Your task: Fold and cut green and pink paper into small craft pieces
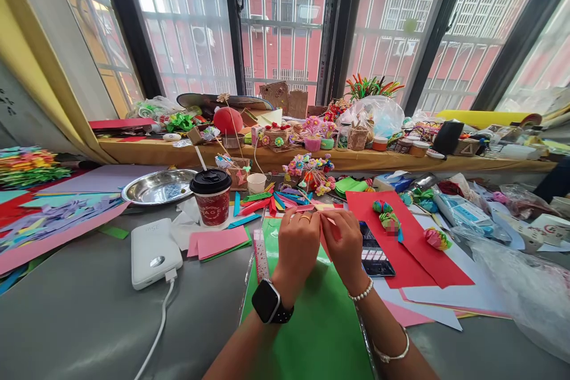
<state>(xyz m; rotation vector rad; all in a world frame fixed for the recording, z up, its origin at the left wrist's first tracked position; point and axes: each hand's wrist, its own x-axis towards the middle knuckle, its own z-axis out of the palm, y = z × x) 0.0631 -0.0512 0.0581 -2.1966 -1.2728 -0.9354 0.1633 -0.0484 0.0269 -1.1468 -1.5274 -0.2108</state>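
Note:
My left hand (297,249), with a black watch at the wrist, is closed on a pink strip of paper (305,209) above the green sheet (318,332). Close beside it, my right hand (345,240) pinches the same pink paper, fingertips nearly meeting the left ones. My fingers hide much of the strip. A pink ruler (260,255) lies left of my left hand. A dark phone (376,252) lies just right of my right hand, partly on red paper (423,249) that bears several colourful paper balls.
At the left stand a lidded drink cup (214,205) and a white power bank (155,252) with a cable. Behind them is a metal plate (158,187). Pink paper squares (222,242) lie nearby. Small craft flowers (309,169) stand ahead. Plastic wrap (525,291) lies at the right.

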